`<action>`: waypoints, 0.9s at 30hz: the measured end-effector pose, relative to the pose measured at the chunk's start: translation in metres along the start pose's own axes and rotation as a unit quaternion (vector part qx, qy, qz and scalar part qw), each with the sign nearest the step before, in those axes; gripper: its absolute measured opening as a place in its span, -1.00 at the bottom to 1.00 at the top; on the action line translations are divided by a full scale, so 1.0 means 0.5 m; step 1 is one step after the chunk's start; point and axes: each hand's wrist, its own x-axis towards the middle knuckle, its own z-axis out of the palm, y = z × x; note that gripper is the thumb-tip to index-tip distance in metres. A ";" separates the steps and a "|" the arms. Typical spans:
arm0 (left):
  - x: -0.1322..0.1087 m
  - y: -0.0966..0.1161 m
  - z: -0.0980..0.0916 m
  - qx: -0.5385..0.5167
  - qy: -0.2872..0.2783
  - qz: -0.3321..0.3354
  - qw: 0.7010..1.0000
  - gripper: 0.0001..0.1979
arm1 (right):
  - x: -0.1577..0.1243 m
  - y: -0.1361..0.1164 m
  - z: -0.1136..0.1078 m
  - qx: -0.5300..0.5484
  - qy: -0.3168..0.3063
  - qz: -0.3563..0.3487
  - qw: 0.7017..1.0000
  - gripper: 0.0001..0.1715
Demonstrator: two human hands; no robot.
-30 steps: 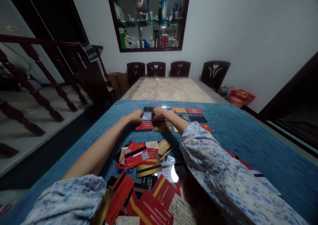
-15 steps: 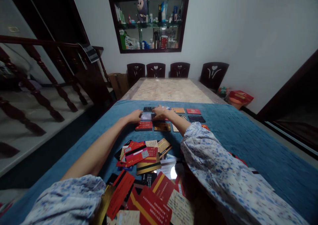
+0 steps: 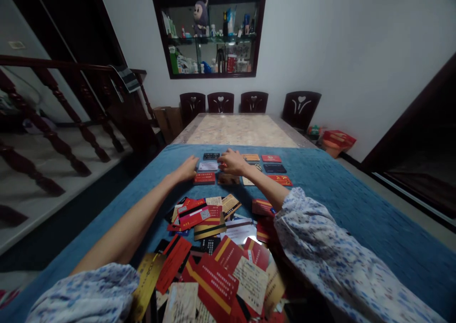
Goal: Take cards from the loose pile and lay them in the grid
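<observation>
Cards lie in rows of small stacks on a blue cloth (image 3: 306,166). My left hand (image 3: 187,168) rests at the left edge of a whitish card stack (image 3: 208,166), its fingers stretched forward and nothing seen in them. At that stack's right side is my right hand (image 3: 232,161), fingers bent downward but apart, partly covering a stack with some red showing. A black card (image 3: 211,156) lies behind the whitish stack. In front of it are a red card stack (image 3: 204,178) and a dark brown card (image 3: 228,178). Whether my fingertips touch the whitish stack is hard to tell.
Nearer me spreads a loose heap of cards, with a red card (image 3: 217,282) and a gold card (image 3: 147,278) among them. More stacks stand to the right, including a dark blue card (image 3: 272,168). Chairs (image 3: 221,102) line the table's far end.
My left hand has drawn slightly left and back from the whitish stack. My right hand stays close to its right side. The view has shifted a little, showing more cards by my right sleeve.
</observation>
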 end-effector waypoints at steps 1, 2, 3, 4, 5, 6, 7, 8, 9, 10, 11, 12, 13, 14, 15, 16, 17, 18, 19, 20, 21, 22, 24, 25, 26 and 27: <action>-0.009 0.003 -0.001 -0.003 0.002 0.002 1.000 -0.52 | -0.009 -0.003 0.001 0.004 0.007 -0.003 1.000 -0.66; -0.019 0.005 -0.003 -0.003 0.004 0.003 1.000 -0.54 | -0.017 -0.007 0.002 0.009 0.014 -0.004 1.000 -0.67; -0.029 0.008 -0.005 -0.002 0.005 0.004 1.000 -0.55 | -0.025 -0.011 0.003 0.013 0.022 -0.006 1.000 -0.67; -0.040 0.010 -0.007 0.001 0.006 0.004 1.000 -0.57 | -0.033 -0.015 0.004 0.017 0.031 -0.008 0.999 -0.67; -0.051 0.012 -0.010 0.003 0.006 0.006 1.000 -0.59 | -0.041 -0.019 0.005 0.020 0.038 -0.011 0.999 -0.67; -0.063 0.014 -0.013 0.005 0.007 0.007 1.000 -0.60 | -0.049 -0.024 0.005 0.023 0.045 -0.014 0.999 -0.67; -0.076 0.016 -0.015 0.005 0.009 0.011 1.000 -0.62 | -0.057 -0.030 0.005 0.026 0.051 -0.017 0.998 -0.68; -0.089 0.017 -0.017 0.005 0.013 0.014 1.000 -0.63 | -0.065 -0.036 0.004 0.029 0.054 -0.022 0.998 -0.68; -0.103 0.018 -0.019 0.003 0.019 0.018 1.000 -0.63 | -0.073 -0.042 0.004 0.033 0.055 -0.027 0.998 -0.68; -0.116 0.019 -0.020 0.001 0.027 0.023 0.999 -0.63 | -0.080 -0.049 0.003 0.037 0.055 -0.032 0.997 -0.68; -0.130 0.020 -0.020 -0.003 0.035 0.028 0.999 -0.63 | -0.088 -0.057 0.003 0.041 0.054 -0.037 0.997 -0.69; -0.143 0.020 -0.019 -0.007 0.038 0.029 0.999 -0.63 | -0.095 -0.064 0.002 0.044 0.053 -0.041 0.997 -0.69; -0.157 0.021 -0.018 -0.009 0.039 0.030 0.999 -0.63 | -0.101 -0.071 0.003 0.047 0.052 -0.043 0.997 -0.70; -0.170 0.022 -0.016 -0.011 0.043 0.030 0.999 -0.63 | -0.108 -0.078 0.004 0.048 0.053 -0.045 0.996 -0.70; -0.182 0.023 -0.014 -0.011 0.043 0.031 0.999 -0.64 | -0.113 -0.084 0.005 0.049 0.053 -0.046 0.996 -0.70; -0.194 0.024 -0.012 -0.012 0.048 0.031 0.998 -0.63 | -0.118 -0.089 0.007 0.051 0.052 -0.047 0.996 -0.70; -0.207 0.026 -0.011 -0.012 0.048 0.035 0.998 -0.63 | -0.123 -0.094 0.009 0.053 0.051 -0.049 0.996 -0.70; -0.218 0.028 -0.010 -0.013 0.048 0.039 0.998 -0.62 | -0.127 -0.098 0.012 0.056 0.051 -0.051 0.996 -0.70; -0.230 0.030 -0.010 -0.013 0.053 0.039 0.998 -0.62 | -0.131 -0.102 0.015 0.060 0.051 -0.053 0.996 -0.69; -0.242 0.033 -0.010 -0.013 0.059 0.038 0.997 -0.62 | -0.134 -0.106 0.018 0.064 0.052 -0.056 0.995 -0.69; -0.253 0.037 -0.010 -0.014 0.062 0.038 0.997 -0.62 | -0.137 -0.110 0.021 0.070 0.053 -0.059 0.994 -0.68; -0.264 0.040 -0.010 -0.015 0.064 0.037 0.997 -0.62 | -0.141 -0.114 0.024 0.075 0.054 -0.064 0.994 -0.67; -0.283 0.047 -0.010 -0.019 0.065 0.040 0.997 -0.62 | -0.146 -0.122 0.029 0.087 0.057 -0.076 0.992 -0.65; -0.292 0.051 -0.011 -0.020 0.066 0.041 0.997 -0.62 | -0.148 -0.126 0.032 0.091 0.059 -0.082 0.991 -0.64; -0.300 0.054 -0.011 -0.021 0.066 0.044 0.997 -0.63 | -0.150 -0.130 0.036 0.095 0.062 -0.090 0.989 -0.64; -0.307 0.057 -0.011 -0.022 0.067 0.047 0.996 -0.64 | -0.152 -0.134 0.039 0.097 0.065 -0.098 0.988 -0.64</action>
